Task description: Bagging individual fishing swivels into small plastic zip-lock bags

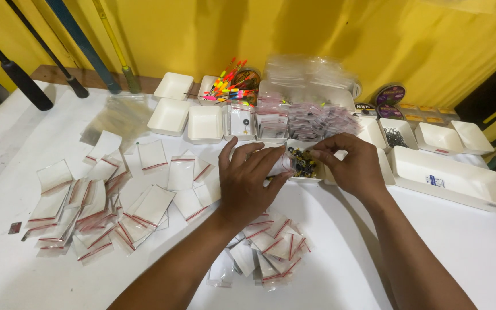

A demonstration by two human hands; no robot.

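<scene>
Left hand (252, 182) and right hand (348, 166) meet over a small clear plastic bag (279, 163), fingers pinched closed on its glossy film, just at 6 o'clock of a shallow white tray of dark beads (303, 165). Flat red-striped bags (101, 201) lie strewn at 9 o'clock. Bare white table (460, 252) opens toward 4 o'clock.

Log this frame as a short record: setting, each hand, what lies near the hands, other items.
setting: white table against a yellow wall
left hand: holds a small clear bag
right hand: fingers pinch at the bag's mouth
under hands: small tray of dark beads
near: pile of red-striped zip bags, more spread at left
other: empty white trays, bright floats, rods
</scene>
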